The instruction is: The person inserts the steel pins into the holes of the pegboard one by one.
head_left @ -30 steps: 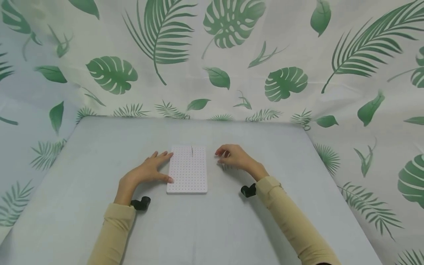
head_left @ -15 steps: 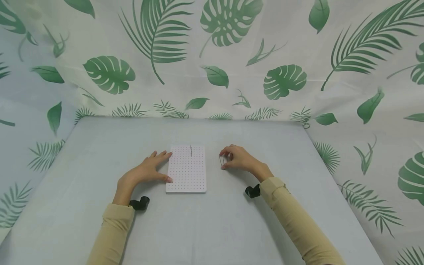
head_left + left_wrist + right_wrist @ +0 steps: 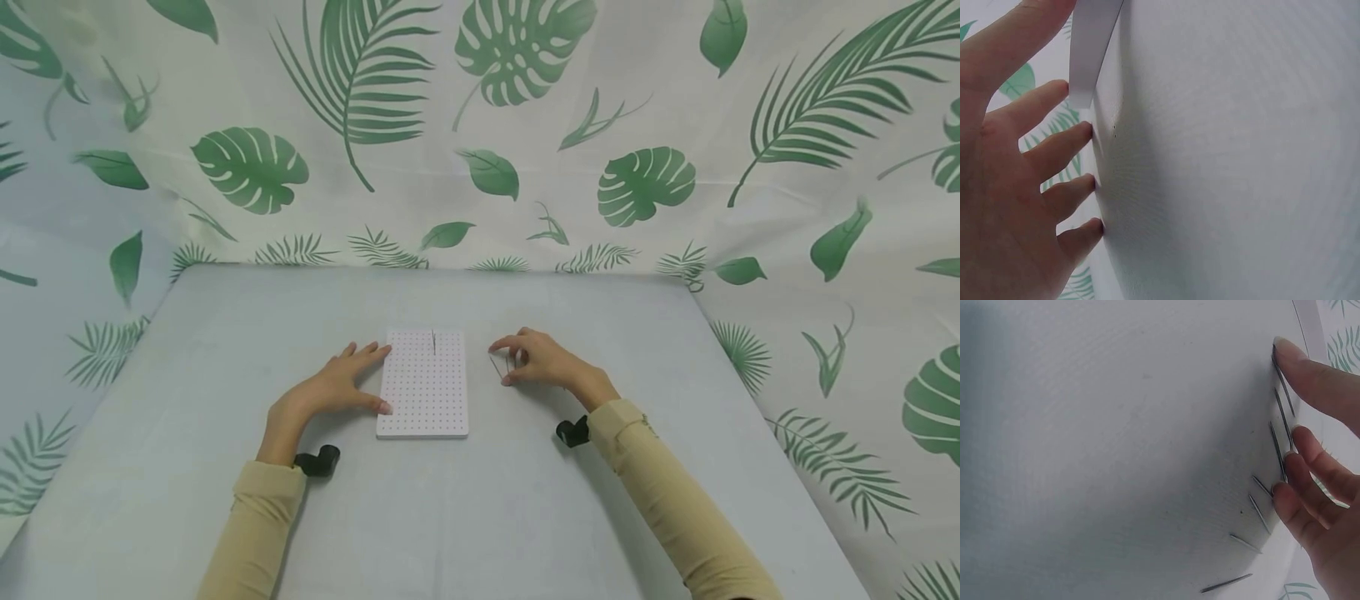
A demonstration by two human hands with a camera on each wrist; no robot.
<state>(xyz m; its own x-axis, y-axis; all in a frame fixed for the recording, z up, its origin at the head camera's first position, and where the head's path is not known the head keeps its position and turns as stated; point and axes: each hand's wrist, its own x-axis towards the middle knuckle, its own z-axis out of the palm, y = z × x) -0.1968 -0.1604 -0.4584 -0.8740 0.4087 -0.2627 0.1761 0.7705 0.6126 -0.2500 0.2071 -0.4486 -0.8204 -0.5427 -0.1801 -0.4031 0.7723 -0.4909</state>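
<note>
A white pegboard [image 3: 423, 392] with rows of small holes lies on the table. One thin metal pin [image 3: 433, 342] stands upright near its far edge. My left hand [image 3: 330, 387] is spread along the board's left side, with thumb and index fingertip touching its edge. To the right of the board, my right hand [image 3: 543, 362] has its thumb and index finger at the two ends of a thin metal pin [image 3: 496, 367]. In the right wrist view, the thumb tip touches a pin's end, while several loose pins [image 3: 1260, 514] lie beside the other fingers. One finger is hidden there.
A pale cloth covers the table [image 3: 450, 517]. Behind it hangs a leaf-printed curtain [image 3: 420, 183], which also runs along both sides. Black wrist cameras [image 3: 320, 461] sit below the wrists, close above the tabletop.
My right hand first shifted slightly right, then its index fingertip reached left. The pin at its fingertips now tilts more, its upper end further left. My left hand keeps its place on the pegboard.
</note>
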